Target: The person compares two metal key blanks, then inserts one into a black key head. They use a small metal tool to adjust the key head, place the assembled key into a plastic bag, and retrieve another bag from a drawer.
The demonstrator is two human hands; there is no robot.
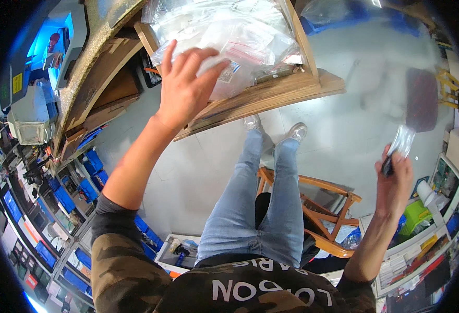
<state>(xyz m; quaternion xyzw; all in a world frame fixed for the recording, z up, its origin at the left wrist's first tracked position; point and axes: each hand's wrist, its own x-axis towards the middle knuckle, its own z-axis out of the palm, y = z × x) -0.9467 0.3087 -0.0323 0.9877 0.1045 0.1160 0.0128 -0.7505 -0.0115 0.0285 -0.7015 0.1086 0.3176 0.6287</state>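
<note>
Workshop floor grey, parts shelves either side. Left hand (185,86) open, fingers spread, touching the bags (229,39) heaped in a wooden tray (271,94). Right hand (395,180) closed on one small bag (400,143) (contents dark, unclear), well apart from the heap. Most bags remain unsorted, by appearance.

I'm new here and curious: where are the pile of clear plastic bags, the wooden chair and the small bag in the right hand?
plastic bags (240,31), head view, middle of pile
wooden chair (328,208), head view, frame
small bag (401,142), head view, clear upper part
</note>
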